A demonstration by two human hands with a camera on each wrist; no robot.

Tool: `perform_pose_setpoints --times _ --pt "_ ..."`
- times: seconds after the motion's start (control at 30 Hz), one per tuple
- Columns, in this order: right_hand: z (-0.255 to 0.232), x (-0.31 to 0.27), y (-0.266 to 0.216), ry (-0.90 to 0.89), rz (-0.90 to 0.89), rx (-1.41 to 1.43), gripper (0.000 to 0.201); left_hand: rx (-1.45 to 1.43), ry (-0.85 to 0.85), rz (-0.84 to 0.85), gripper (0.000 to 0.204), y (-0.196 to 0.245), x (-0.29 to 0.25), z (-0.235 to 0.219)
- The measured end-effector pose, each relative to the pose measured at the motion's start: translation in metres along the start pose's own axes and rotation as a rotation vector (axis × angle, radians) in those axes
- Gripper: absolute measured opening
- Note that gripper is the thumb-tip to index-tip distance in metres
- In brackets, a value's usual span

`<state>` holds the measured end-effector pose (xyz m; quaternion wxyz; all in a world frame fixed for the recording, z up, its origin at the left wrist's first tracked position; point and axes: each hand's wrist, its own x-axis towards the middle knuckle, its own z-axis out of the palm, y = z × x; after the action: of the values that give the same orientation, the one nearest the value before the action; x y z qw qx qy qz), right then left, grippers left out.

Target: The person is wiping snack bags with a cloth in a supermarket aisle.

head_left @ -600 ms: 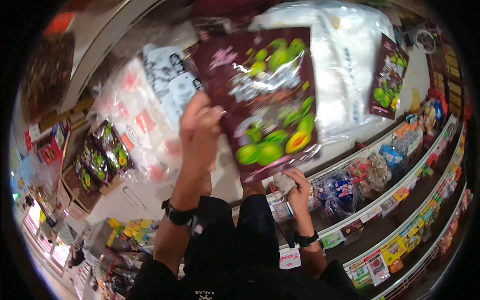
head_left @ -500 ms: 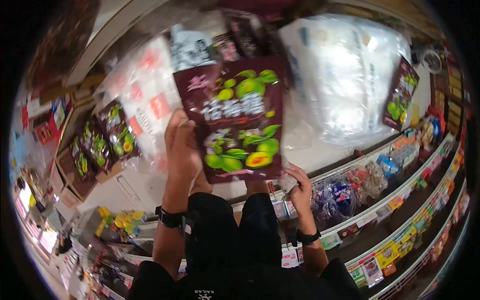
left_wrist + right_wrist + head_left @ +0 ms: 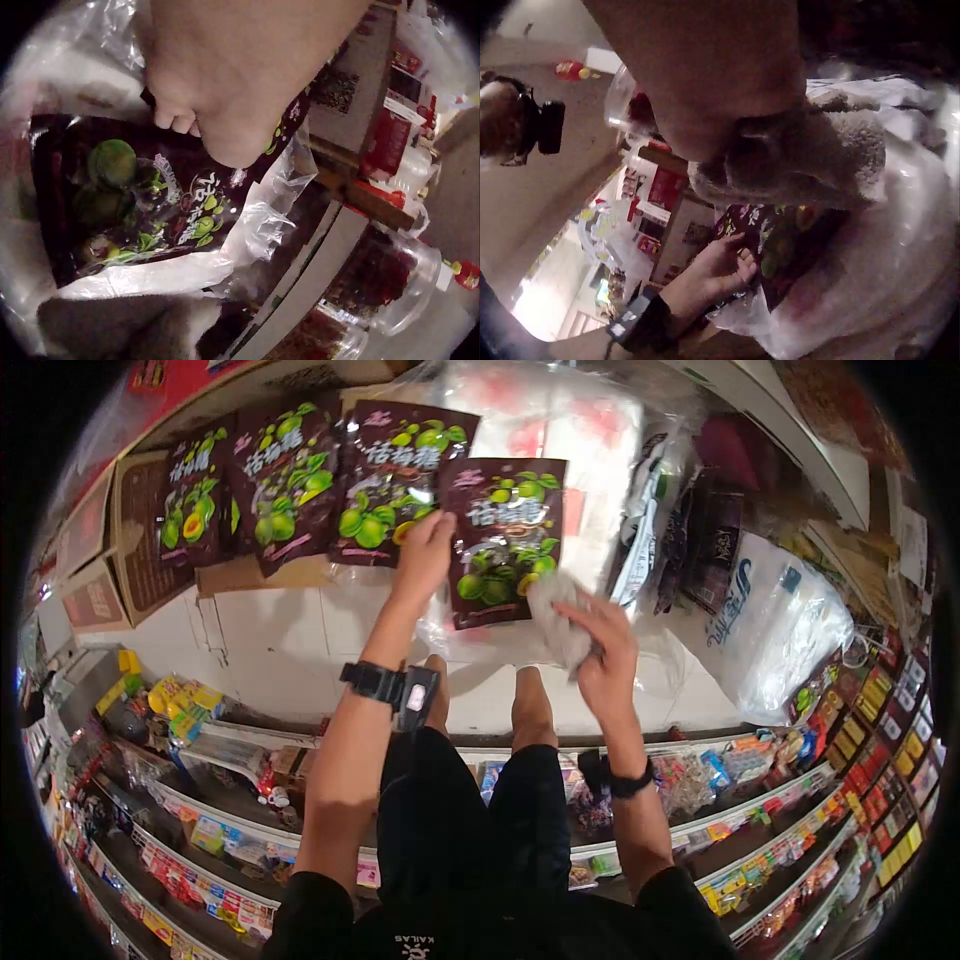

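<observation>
My left hand (image 3: 425, 565) pinches the left edge of a dark maroon plum candy bag (image 3: 505, 540) printed with green plums. In the left wrist view, curled fingers (image 3: 174, 120) meet the edge of that bag (image 3: 135, 195). A crumpled grey cloth (image 3: 555, 615) is gripped in my right hand (image 3: 605, 655), and it overlaps the bag's lower right corner in the head view. The right wrist view shows the fuzzy cloth (image 3: 847, 154) bunched under the hand, with the bag just beyond. Three matching bags (image 3: 285, 485) stand in a row to the left.
An open cardboard box (image 3: 150, 550) sits at the left, behind the row. Clear plastic packs with red prints (image 3: 590, 440) lie behind the held bag. A white plastic package (image 3: 780, 625) is on the right. Shelves of small packaged goods (image 3: 230, 840) run along the near side.
The head view has swung left. The candy bag, earlier raised close to the camera, is now lower and beside the row of bags. The cloth has come up onto its lower right corner.
</observation>
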<state>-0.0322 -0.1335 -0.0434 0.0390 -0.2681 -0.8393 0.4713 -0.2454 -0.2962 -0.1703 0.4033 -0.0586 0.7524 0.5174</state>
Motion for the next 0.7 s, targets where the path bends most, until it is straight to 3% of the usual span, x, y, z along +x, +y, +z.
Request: perform_pose_setpoints --times 0.13,0.17,0.27,0.4,0.5,0.53,0.63,0.7 --pt "0.055 0.102 -0.020 0.037 -0.270 -0.433 0.063 -0.419 -0.169 -0.173 0.039 -0.005 0.000 0.025" --pt "0.075 0.122 -0.020 0.081 -0.302 -0.518 0.061 -0.512 -0.255 -0.206 0.037 0.000 -0.006 0.026" --pt "0.099 0.144 -0.018 0.038 -0.271 -0.549 0.058 -0.786 -0.272 -0.236 0.030 0.006 -0.011 0.031" --pt "0.087 0.125 -0.002 -0.073 -0.360 -0.595 0.053 -0.925 -0.246 -0.207 0.031 0.011 -0.015 0.034" --pt "0.072 0.099 0.007 -0.109 -0.386 -0.562 0.051 -0.919 -0.188 -0.282 0.028 -0.025 0.001 0.047" --pt "0.068 0.089 0.007 -0.133 -0.374 -0.570 0.049 -0.873 -0.221 -0.220 0.020 -0.019 -0.006 0.039" --pt "0.069 0.054 0.006 -0.177 -0.371 -0.644 0.048 -0.836 -0.157 -0.276 0.017 -0.003 -0.013 0.037" --pt "0.071 0.032 0.003 -0.295 -0.434 -0.739 0.049 -0.872 -0.186 -0.228 0.017 0.000 -0.017 0.038"
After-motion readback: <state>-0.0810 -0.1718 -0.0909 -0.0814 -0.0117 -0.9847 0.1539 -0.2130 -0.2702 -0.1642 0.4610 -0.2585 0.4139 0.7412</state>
